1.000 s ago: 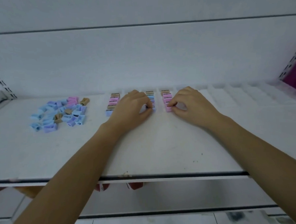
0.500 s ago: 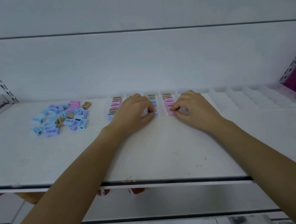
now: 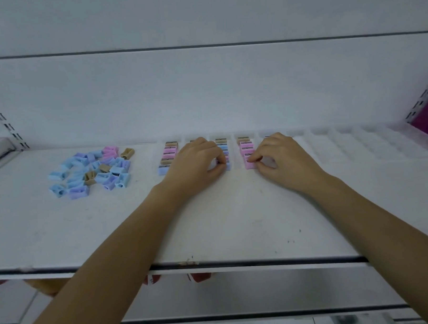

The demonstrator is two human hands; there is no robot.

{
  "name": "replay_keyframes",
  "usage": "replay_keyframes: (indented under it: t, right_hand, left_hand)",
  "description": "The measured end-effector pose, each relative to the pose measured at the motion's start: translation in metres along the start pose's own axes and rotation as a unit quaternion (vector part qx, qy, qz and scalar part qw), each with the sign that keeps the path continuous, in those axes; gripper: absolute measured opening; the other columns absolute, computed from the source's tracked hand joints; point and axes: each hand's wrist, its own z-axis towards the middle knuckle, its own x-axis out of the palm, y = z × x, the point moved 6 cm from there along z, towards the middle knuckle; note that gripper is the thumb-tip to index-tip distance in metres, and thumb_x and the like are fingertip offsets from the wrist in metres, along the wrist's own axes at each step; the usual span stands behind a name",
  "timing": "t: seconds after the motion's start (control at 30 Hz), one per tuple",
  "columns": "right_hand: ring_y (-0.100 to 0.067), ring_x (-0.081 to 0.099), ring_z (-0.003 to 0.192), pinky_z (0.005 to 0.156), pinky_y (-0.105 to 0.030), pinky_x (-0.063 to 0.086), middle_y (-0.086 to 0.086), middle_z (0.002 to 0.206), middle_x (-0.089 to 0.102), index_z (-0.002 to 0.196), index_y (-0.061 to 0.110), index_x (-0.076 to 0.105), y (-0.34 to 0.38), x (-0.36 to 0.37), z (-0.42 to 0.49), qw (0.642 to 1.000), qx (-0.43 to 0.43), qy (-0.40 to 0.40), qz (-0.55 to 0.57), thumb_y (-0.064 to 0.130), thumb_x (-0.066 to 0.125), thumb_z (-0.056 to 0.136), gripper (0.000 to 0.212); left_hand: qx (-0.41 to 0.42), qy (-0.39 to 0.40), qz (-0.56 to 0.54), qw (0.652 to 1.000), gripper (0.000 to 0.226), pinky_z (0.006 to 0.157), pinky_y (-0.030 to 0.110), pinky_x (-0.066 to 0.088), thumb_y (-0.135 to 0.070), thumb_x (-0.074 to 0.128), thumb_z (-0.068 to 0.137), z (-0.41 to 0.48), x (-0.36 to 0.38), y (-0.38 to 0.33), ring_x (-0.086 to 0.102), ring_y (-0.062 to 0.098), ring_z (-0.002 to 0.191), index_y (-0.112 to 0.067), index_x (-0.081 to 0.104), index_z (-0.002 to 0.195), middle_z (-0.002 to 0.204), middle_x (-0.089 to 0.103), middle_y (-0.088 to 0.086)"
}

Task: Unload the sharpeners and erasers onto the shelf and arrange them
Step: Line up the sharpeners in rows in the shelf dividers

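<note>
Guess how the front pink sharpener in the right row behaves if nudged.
Probably slides rather than rolls: the pink sharpener is a flat-faced block sitting flush on the shelf. Likely light and rigid: the right hand handles it with a fingertip pinch. Small, so it may twist out of line, as the skewed ones in the loose pile suggest.

White shelf board [image 3: 236, 222] lay open across mid-frame, loose heap of pastel plastic sharpeners [image 3: 92, 170] blocked centre left, lined-up sharpener rows [image 3: 169, 155] barred centre.
</note>
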Motion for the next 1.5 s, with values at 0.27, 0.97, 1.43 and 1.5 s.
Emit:
replay_keyframes:
  t: [0.27,0.97,1.43,1.5]
  right_hand:
    - [-0.028,0.056,0.078,0.071,-0.036,0.044,-0.005,0.084,0.065,0.087,0.010,0.070,-0.004,-0.004,0.000,0.999,0.039,-0.023,-0.004,0.017,0.052,0.078,0.021]
    - [-0.032,0.057,0.090,0.081,-0.037,0.044,-0.004,0.098,0.069,0.098,0.009,0.070,-0.011,0.004,0.001,0.998,0.047,0.010,-0.047,0.028,0.034,0.083,0.043]
    - [-0.027,0.051,0.097,0.091,-0.028,0.030,0.000,0.107,0.067,0.104,0.009,0.067,-0.013,0.013,0.000,0.993,0.067,0.047,-0.088,0.030,0.022,0.088,0.052]
    - [-0.027,0.051,0.098,0.091,-0.029,0.031,0.000,0.109,0.067,0.105,0.010,0.067,-0.011,0.010,0.001,0.994,0.071,0.036,-0.074,0.031,0.022,0.088,0.052]
  left_hand:
    - [0.004,-0.023,0.017,1.000,0.020,0.070,0.032,0.044,-0.031,0.058,0.079,-0.001,-0.004,-0.001,0.057,0.025,0.079,-0.013,0.065,0.076,0.079,0.066,0.001]
    - [-0.032,0.015,0.032,0.999,0.054,0.085,0.034,0.039,-0.050,0.030,0.082,-0.001,0.002,0.006,0.053,0.022,0.098,-0.015,0.069,0.093,0.096,0.066,-0.001]
    - [-0.024,0.018,0.042,0.999,0.054,0.083,0.030,0.036,-0.050,0.029,0.082,-0.001,0.003,0.007,0.052,0.020,0.097,-0.016,0.069,0.092,0.095,0.066,-0.003]
    - [-0.024,0.014,0.040,0.999,0.053,0.083,0.030,0.036,-0.049,0.030,0.082,-0.001,0.003,0.008,0.053,0.020,0.097,-0.015,0.069,0.092,0.095,0.066,-0.002]
